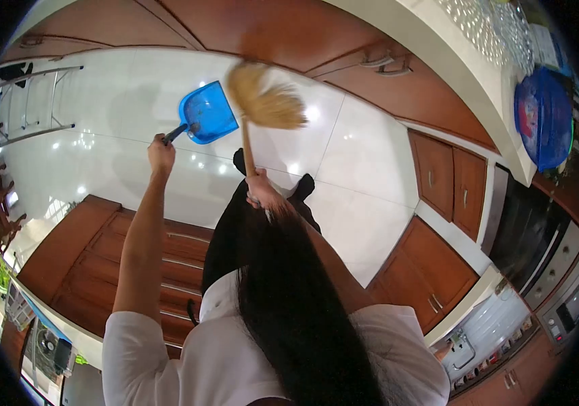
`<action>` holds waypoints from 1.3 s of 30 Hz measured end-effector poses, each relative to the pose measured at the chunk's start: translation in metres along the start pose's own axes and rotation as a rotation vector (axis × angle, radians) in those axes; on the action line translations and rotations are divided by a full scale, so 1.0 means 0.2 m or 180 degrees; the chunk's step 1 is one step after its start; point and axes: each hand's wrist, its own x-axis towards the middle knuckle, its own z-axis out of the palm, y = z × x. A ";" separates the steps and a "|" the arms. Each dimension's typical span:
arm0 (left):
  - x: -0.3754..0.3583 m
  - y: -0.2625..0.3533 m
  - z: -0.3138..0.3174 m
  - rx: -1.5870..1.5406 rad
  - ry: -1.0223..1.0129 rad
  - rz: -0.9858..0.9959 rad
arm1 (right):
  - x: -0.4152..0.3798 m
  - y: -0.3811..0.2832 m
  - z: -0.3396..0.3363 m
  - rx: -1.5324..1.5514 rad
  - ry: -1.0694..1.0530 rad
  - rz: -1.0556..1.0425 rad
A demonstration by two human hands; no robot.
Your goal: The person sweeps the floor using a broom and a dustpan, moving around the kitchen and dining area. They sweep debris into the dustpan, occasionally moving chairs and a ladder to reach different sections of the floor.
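My left hand (161, 156) is closed around the dark handle of a blue dustpan (209, 114). A little dark debris seems to lie in the pan near its handle end. In my right hand (261, 189) is the wooden handle of a broom (262, 95), gripped with the fingers wrapped round it. The broom's straw bristles fan out to the right, just beside the dustpan's open edge, and look slightly blurred. Long dark hair hangs over my right forearm and hides part of it.
Glossy white floor tiles (357, 149) lie under my feet. Brown wooden cabinets (364, 51) line the far side, with drawers (79, 257) at lower left. A metal ladder (52, 101) stands at left. A blue container (543, 118) sits on the right counter, near an oven (526, 223).
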 end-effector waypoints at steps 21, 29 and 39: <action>-0.07 -0.30 -0.19 -0.0364 0.0074 0.0136 | -0.23 0.85 -1.16 0.2479 0.0804 0.0260; 0.04 -0.15 -0.06 -0.0172 -0.0060 0.0162 | 0.02 0.20 -0.02 0.2196 -0.1226 0.1100; 0.07 -0.29 -0.06 0.0361 -0.0236 -0.0140 | -1.20 0.44 -1.07 0.0356 0.0182 0.0039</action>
